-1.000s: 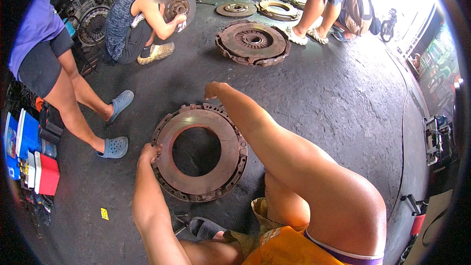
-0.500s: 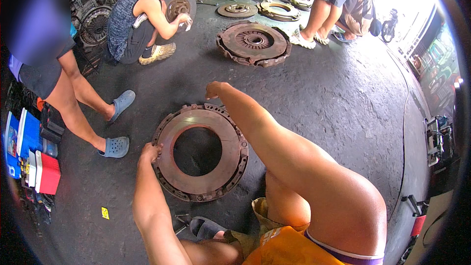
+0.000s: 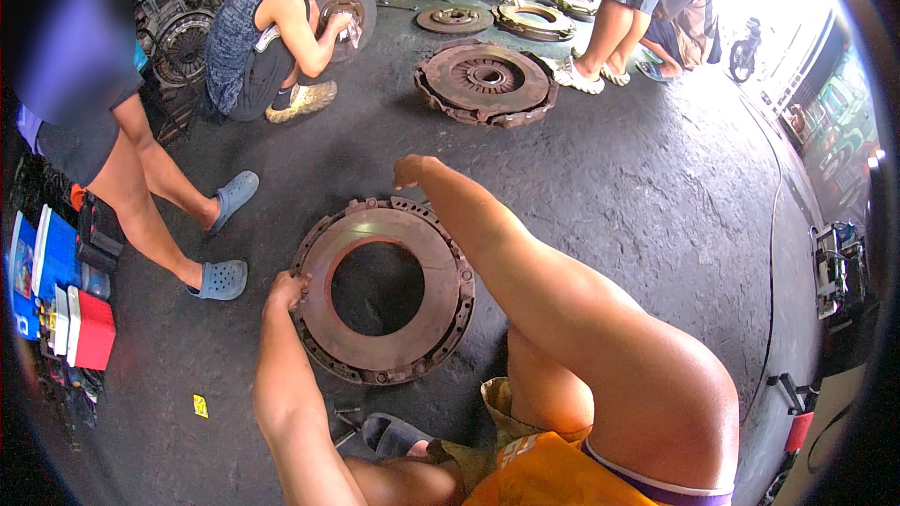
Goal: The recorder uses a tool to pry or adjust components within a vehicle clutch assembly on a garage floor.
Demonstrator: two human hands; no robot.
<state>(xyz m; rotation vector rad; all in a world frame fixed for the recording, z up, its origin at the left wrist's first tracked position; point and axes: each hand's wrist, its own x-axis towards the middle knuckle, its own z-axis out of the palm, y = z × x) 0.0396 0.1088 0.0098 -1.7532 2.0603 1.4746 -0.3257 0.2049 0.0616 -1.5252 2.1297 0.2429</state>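
A rusty ring-shaped clutch pressure plate (image 3: 342,314) with a wide round hole lies on the dark floor in front of me. My left hand (image 3: 289,290) is closed on its left rim, fingers curled over the edge. Just past the far rim is my right hand (image 3: 413,171), the arm stretched across the plate's right side. Its fingers are bent downward and look closed; what they hold, if anything, is hidden.
Farther ahead lies a clutch cover (image 3: 487,81), with more discs (image 3: 534,22) behind it. A person (image 3: 267,37) squats at a disc (image 3: 361,14); another stands at left in blue clogs (image 3: 223,281). A red cooler box (image 3: 90,330) stands at left. A cable (image 3: 773,253) crosses the right.
Both my hands and the plate stay where they were. The squatting person's head and hands have shifted toward the disc.
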